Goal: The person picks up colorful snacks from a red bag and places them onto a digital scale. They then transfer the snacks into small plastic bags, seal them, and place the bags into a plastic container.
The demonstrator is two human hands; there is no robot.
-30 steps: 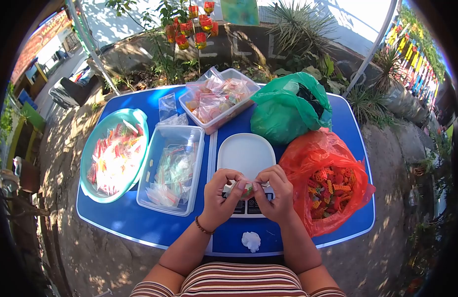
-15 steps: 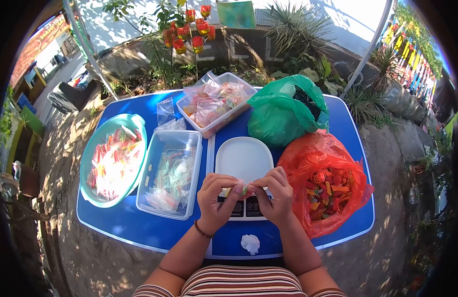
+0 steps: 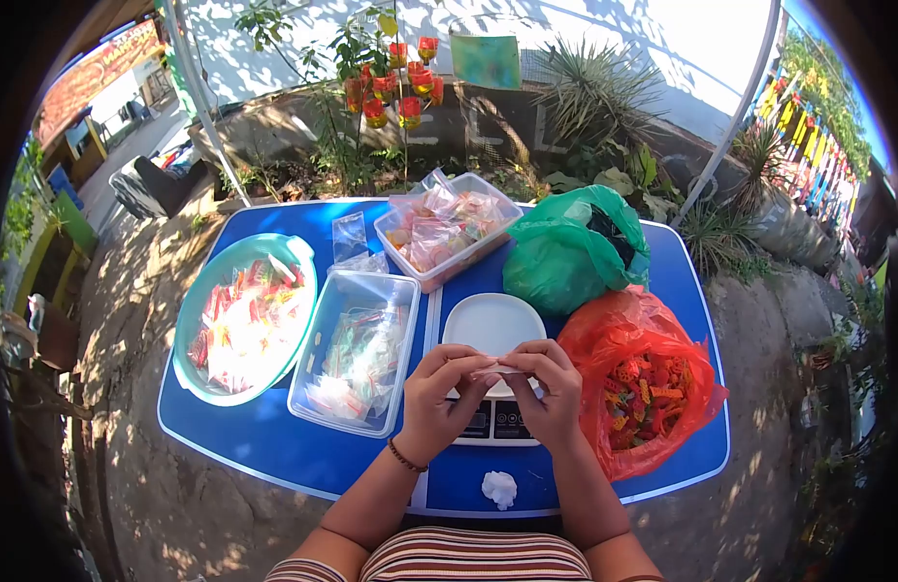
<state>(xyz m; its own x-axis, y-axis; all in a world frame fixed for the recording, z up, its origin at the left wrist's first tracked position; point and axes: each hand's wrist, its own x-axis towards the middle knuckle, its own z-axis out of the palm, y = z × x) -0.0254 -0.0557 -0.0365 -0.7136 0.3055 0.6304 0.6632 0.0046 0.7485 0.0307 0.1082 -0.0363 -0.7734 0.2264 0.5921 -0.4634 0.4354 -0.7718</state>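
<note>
My left hand (image 3: pixel 439 403) and my right hand (image 3: pixel 546 393) meet over the front of a white kitchen scale (image 3: pixel 492 325). Between their fingertips they pinch a small clear plastic bag (image 3: pixel 497 371), mostly covered by the fingers. Right of my right hand, a red plastic bag (image 3: pixel 604 339) stands open with orange, red and yellow pieces (image 3: pixel 653 393) inside. To the left of my left hand is a clear plastic box (image 3: pixel 308 388) holding flat clear bags (image 3: pixel 357 359).
A turquoise basin (image 3: pixel 185 335) of filled packets sits at the left. Behind are a box (image 3: pixel 454 272) of packets and a green bag (image 3: pixel 555 257). A white crumpled wad (image 3: pixel 499 490) lies near the front edge of the blue table (image 3: pixel 245 451).
The camera view has shifted, so the table appears lower in the frame. My hands remain together, and their fingers now cover more of the small bag.
</note>
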